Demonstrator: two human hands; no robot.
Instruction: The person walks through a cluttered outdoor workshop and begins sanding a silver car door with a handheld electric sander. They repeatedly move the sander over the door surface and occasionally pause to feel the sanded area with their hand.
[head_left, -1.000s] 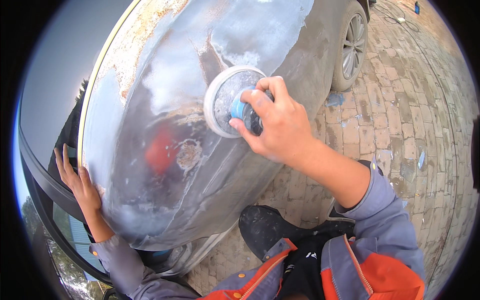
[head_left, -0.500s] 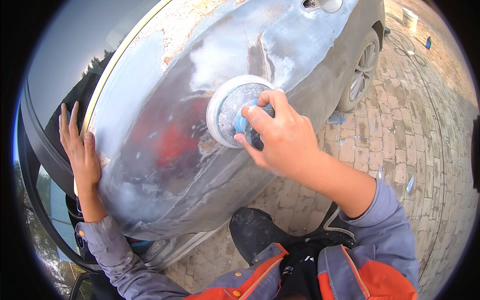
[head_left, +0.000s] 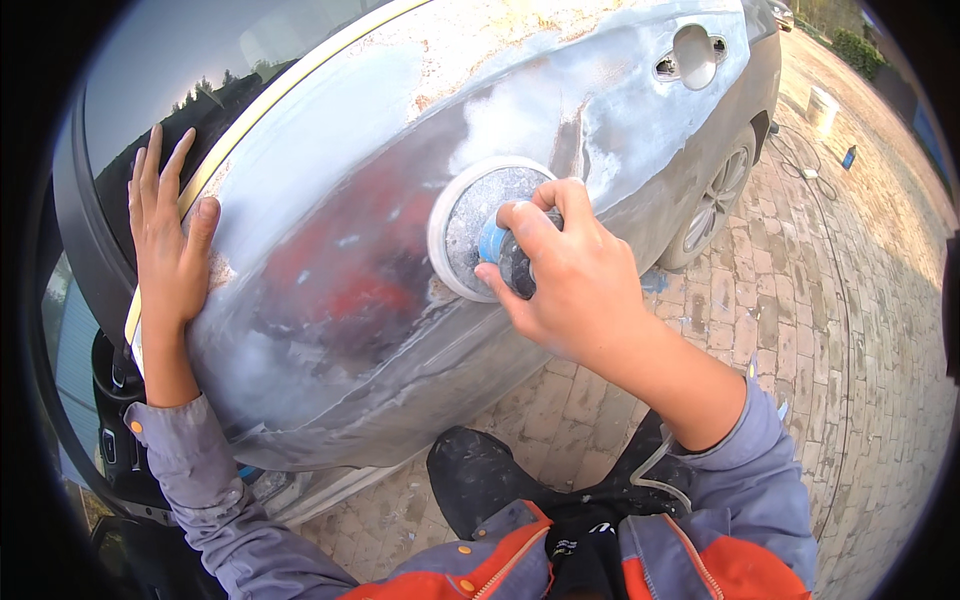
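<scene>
In my right hand (head_left: 590, 265) is a round palm sander (head_left: 470, 225), its wide pale disc laid against the side of a car door (head_left: 340, 390). My fingers and thumb are curled round its blue and black top. The door's surface is patchy, with grey-white filler, dark dull areas, a reddish patch (head_left: 370, 295) and rusty bare spots toward its upper edge. At the left, my left hand (head_left: 172, 230) lies flat with fingers spread over the door's window edge, beside the dark glass (head_left: 240, 110).
A door handle recess (head_left: 695, 55) sits farther along. Beyond it is the rear wheel (head_left: 718, 200). Brick paving (head_left: 800, 330) runs along the right, with a cable (head_left: 825, 190), a white bucket (head_left: 822, 110) and a small blue bottle (head_left: 849, 157). A grey hose (head_left: 655, 470) passes by my lap.
The view has shifted, bringing more of the door handle recess into sight. The sander stays on about the same part of the door, and my left hand keeps its place on the edge.
</scene>
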